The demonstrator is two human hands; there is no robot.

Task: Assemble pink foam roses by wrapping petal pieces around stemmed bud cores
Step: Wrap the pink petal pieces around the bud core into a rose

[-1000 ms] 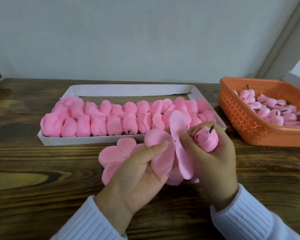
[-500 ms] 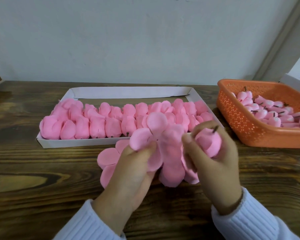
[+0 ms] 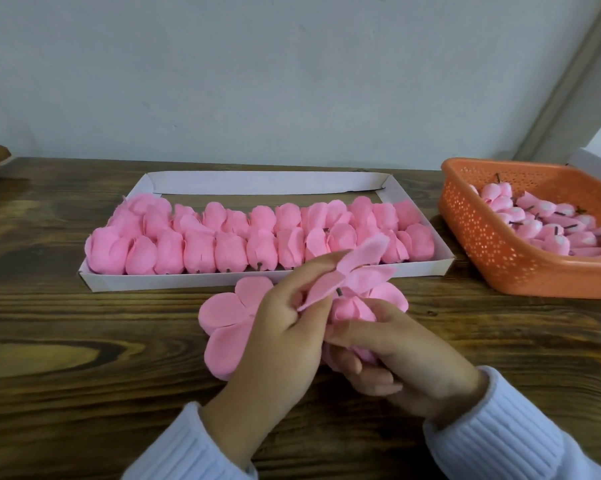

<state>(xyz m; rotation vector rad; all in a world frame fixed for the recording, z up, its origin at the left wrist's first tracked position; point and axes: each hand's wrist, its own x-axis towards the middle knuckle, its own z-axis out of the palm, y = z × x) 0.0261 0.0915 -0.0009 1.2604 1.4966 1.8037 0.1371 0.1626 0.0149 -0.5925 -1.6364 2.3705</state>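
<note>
Head view, frame centre: my left hand [image 3: 285, 327] pinches a petal piece [image 3: 358, 268] in its fingers [image 3: 316, 268]. My right hand [image 3: 403, 355] grips the bud core [image 3: 351, 308] just below it, stem pointing up at the piece. Loose petals [image 3: 223, 317] lie on the bench [image 3: 84, 341], lower left of the piece.

Centre rear of table [image 3: 84, 341]: tray [image 3: 188, 280] filled with rows of roses [image 3: 202, 251]; right of tray, apart from it, basket [image 3: 482, 244] holding bud cores [image 3: 548, 230]; just before tray, flat petal pieces [image 3: 223, 317] on table, partly under left hand [image 3: 285, 327] and right hand [image 3: 406, 355].
</note>
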